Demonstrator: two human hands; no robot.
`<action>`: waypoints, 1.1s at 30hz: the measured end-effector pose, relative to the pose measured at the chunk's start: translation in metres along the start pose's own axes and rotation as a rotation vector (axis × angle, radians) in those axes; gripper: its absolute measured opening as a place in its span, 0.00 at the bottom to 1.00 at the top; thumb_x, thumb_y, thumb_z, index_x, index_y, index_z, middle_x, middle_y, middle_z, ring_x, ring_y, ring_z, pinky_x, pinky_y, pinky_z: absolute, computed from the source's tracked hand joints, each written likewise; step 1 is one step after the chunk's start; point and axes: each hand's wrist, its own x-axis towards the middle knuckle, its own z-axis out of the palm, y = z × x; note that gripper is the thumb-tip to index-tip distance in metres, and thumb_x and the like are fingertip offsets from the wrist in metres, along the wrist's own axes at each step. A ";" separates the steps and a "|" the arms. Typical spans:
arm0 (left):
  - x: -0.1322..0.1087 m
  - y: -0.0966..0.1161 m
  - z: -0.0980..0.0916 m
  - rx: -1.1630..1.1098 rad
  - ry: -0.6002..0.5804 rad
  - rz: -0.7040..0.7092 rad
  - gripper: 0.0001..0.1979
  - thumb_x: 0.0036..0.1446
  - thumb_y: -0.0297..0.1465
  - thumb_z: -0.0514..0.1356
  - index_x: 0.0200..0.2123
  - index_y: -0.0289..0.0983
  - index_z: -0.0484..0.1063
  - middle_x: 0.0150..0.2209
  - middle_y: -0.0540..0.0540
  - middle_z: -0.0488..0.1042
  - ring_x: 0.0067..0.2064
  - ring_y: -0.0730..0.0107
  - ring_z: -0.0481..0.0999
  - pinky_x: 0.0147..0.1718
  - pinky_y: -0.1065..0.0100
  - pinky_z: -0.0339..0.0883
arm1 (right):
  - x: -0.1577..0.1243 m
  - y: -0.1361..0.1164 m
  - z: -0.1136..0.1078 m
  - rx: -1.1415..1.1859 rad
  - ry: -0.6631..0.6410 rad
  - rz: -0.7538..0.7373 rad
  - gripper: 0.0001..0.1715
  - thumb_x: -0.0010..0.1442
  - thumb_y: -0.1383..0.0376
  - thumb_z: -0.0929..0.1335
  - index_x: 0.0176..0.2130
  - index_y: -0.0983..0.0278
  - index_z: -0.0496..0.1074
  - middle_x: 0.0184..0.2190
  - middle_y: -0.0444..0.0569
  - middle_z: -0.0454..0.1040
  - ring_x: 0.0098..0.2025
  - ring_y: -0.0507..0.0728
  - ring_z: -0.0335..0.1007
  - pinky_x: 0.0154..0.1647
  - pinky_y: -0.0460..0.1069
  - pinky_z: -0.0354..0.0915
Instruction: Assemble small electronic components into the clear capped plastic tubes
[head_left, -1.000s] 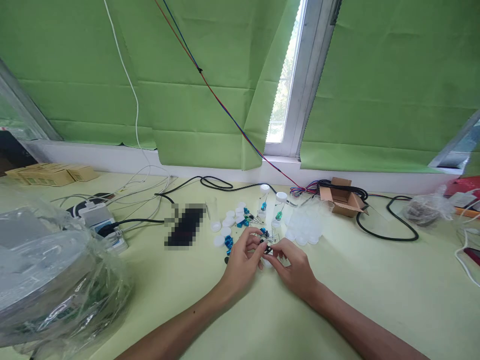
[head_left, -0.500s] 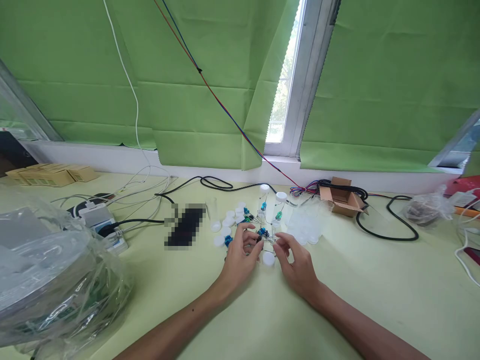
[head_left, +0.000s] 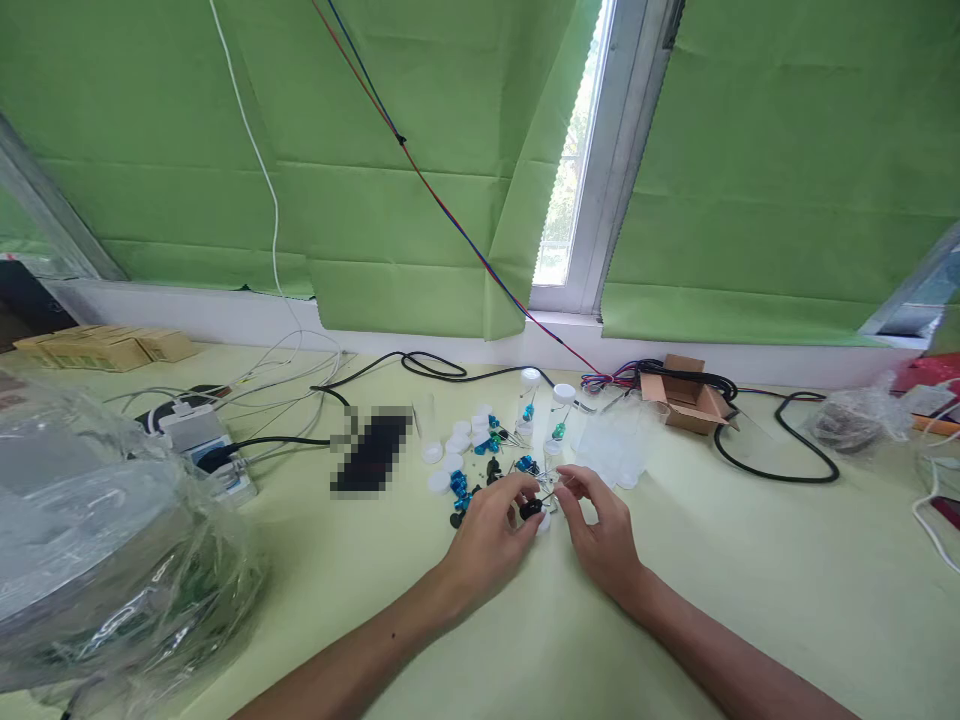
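Note:
My left hand is closed on a small round black part, pinched between thumb and fingers. Close on its right, my right hand pinches a thin metal pin that points toward the black part; whether the two are joined is too small to tell. Under the fingers lies a white cap, partly hidden. Around my left hand are small blue parts, black pieces and white round caps. Beyond my hands stand clear tubes with white lids, one with a green part inside.
Clear plastic pieces lie right of the tubes, before an open cardboard box with black cable. A blurred dark rectangle and a power strip lie left. A plastic-wrapped bundle fills the near left.
My left hand has moved slightly nearer and right, and a black part now shows in its fingers. My right hand has shifted a little, with a thin pin now visible at its fingertips.

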 end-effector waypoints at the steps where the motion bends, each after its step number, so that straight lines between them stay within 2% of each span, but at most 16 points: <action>1: 0.000 0.000 0.000 0.013 -0.001 0.004 0.09 0.57 0.29 0.60 0.42 0.41 0.69 0.40 0.49 0.76 0.35 0.68 0.73 0.36 0.67 0.67 | 0.000 0.000 0.000 0.001 0.000 -0.003 0.07 0.66 0.66 0.64 0.45 0.63 0.69 0.33 0.48 0.76 0.33 0.54 0.72 0.33 0.48 0.70; 5: 0.000 0.000 0.001 0.040 0.014 0.030 0.09 0.56 0.27 0.61 0.42 0.41 0.69 0.40 0.49 0.75 0.37 0.67 0.73 0.37 0.67 0.67 | 0.000 -0.002 0.000 0.019 -0.003 -0.025 0.05 0.65 0.68 0.65 0.42 0.63 0.70 0.33 0.48 0.76 0.32 0.53 0.73 0.34 0.48 0.70; 13: 0.001 0.003 -0.003 0.074 0.009 0.034 0.08 0.57 0.27 0.61 0.41 0.39 0.71 0.39 0.47 0.73 0.38 0.67 0.72 0.38 0.66 0.66 | 0.000 -0.003 -0.001 0.068 -0.018 -0.052 0.08 0.65 0.71 0.63 0.43 0.62 0.70 0.35 0.48 0.75 0.36 0.54 0.73 0.37 0.49 0.70; 20: 0.002 0.003 -0.002 0.084 -0.005 0.030 0.04 0.58 0.27 0.60 0.38 0.39 0.72 0.38 0.47 0.71 0.37 0.67 0.72 0.37 0.67 0.66 | -0.004 -0.003 0.000 0.159 -0.032 -0.001 0.09 0.67 0.70 0.62 0.44 0.62 0.69 0.31 0.46 0.71 0.28 0.51 0.70 0.30 0.48 0.69; 23: 0.003 0.000 -0.004 0.085 -0.016 0.049 0.07 0.57 0.28 0.61 0.40 0.40 0.72 0.38 0.47 0.71 0.38 0.67 0.72 0.35 0.67 0.66 | -0.004 -0.004 0.000 0.238 -0.017 0.044 0.08 0.68 0.69 0.62 0.44 0.62 0.69 0.29 0.45 0.70 0.25 0.50 0.70 0.26 0.47 0.69; 26: 0.008 -0.002 -0.013 0.077 0.008 0.127 0.10 0.57 0.31 0.62 0.44 0.41 0.71 0.41 0.47 0.71 0.37 0.67 0.72 0.33 0.68 0.66 | -0.002 -0.003 0.001 0.316 0.025 0.120 0.07 0.68 0.68 0.62 0.44 0.62 0.68 0.25 0.42 0.70 0.23 0.50 0.70 0.22 0.46 0.68; 28: 0.014 -0.003 -0.023 0.071 0.123 0.173 0.09 0.58 0.32 0.61 0.43 0.41 0.71 0.41 0.47 0.71 0.36 0.69 0.72 0.31 0.69 0.66 | -0.001 -0.003 0.002 0.351 0.055 0.174 0.06 0.69 0.66 0.62 0.43 0.62 0.68 0.24 0.42 0.70 0.23 0.51 0.70 0.21 0.46 0.68; 31: 0.024 -0.008 -0.041 0.092 0.551 0.160 0.07 0.59 0.30 0.59 0.42 0.39 0.69 0.40 0.46 0.70 0.35 0.69 0.71 0.33 0.67 0.67 | 0.000 -0.003 0.001 0.371 0.074 0.230 0.07 0.69 0.64 0.62 0.42 0.62 0.68 0.24 0.43 0.70 0.24 0.52 0.71 0.21 0.47 0.68; 33: 0.029 -0.014 -0.050 0.163 0.820 0.115 0.12 0.57 0.29 0.60 0.44 0.39 0.67 0.43 0.44 0.68 0.39 0.66 0.69 0.38 0.64 0.67 | -0.001 -0.003 0.001 0.370 0.081 0.244 0.07 0.68 0.63 0.63 0.41 0.62 0.69 0.26 0.44 0.71 0.25 0.52 0.72 0.22 0.47 0.69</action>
